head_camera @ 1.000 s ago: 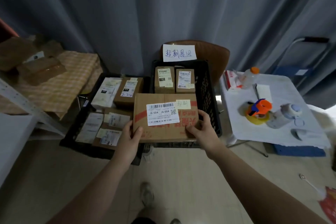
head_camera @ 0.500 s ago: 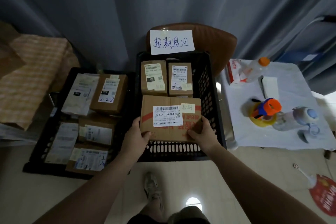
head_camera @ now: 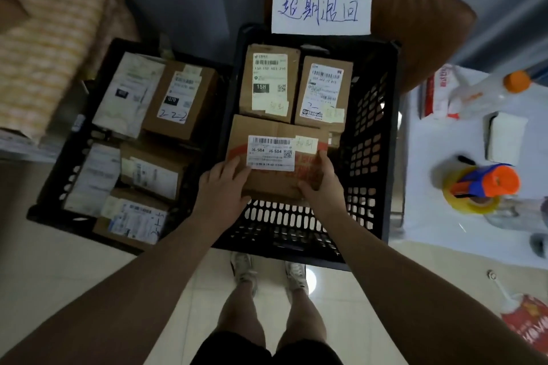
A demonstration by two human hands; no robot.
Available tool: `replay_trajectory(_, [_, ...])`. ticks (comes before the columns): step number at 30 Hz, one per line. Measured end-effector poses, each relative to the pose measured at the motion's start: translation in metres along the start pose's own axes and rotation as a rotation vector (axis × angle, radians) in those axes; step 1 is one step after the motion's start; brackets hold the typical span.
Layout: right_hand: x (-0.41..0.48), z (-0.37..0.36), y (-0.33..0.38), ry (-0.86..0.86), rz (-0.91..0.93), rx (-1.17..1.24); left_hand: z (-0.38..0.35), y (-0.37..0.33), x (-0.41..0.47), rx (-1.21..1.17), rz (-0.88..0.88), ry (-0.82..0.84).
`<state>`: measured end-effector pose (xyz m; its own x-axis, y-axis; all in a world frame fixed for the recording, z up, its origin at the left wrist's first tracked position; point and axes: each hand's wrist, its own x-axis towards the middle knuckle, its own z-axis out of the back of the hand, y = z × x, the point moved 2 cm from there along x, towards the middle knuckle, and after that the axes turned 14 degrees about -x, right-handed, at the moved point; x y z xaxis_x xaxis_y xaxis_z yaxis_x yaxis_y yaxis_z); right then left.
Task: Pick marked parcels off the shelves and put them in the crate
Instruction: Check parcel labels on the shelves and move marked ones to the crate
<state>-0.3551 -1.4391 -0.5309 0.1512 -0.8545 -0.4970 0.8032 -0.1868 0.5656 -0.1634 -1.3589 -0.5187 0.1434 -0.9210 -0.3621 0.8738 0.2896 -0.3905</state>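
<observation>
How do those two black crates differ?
The right crate is deeper, with tall slotted walls; the left crate looks shallower. The right crate has a handwritten sign behind it; the left crate has none. The right crate holds only brown boxes, the left crate white bags too. Both are black.

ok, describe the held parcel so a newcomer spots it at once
Find the handwritten paper sign on the brown chair; the black crate stands before it. In the crate's near end, left hand and right hand grip a wide cardboard parcel. Unlike the two smaller boxes behind, its label reads J6-S04 over red print.
</observation>
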Motion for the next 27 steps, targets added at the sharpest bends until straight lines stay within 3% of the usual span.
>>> replay_trajectory(4, [0.010,0.013,-0.004,0.061,0.118,-0.208,-0.007,-0.014,-0.001,0.009,-0.062,-0.050])
replay_trajectory(9, [0.020,0.028,-0.001,0.131,0.214,-0.615,-0.002,-0.027,0.007,0.039,0.021,-0.006])
replay_trajectory(14, [0.013,0.050,0.011,0.071,0.392,-0.979,0.017,-0.039,-0.002,0.131,0.036,-0.026])
replay_trajectory(21, [-0.016,0.083,0.062,0.058,0.640,-1.099,0.068,-0.061,-0.050,0.215,0.097,-0.190])
replay_trajectory(27, [-0.057,0.091,0.163,-0.027,0.977,-1.075,0.147,-0.046,-0.115,0.341,0.201,-0.342])
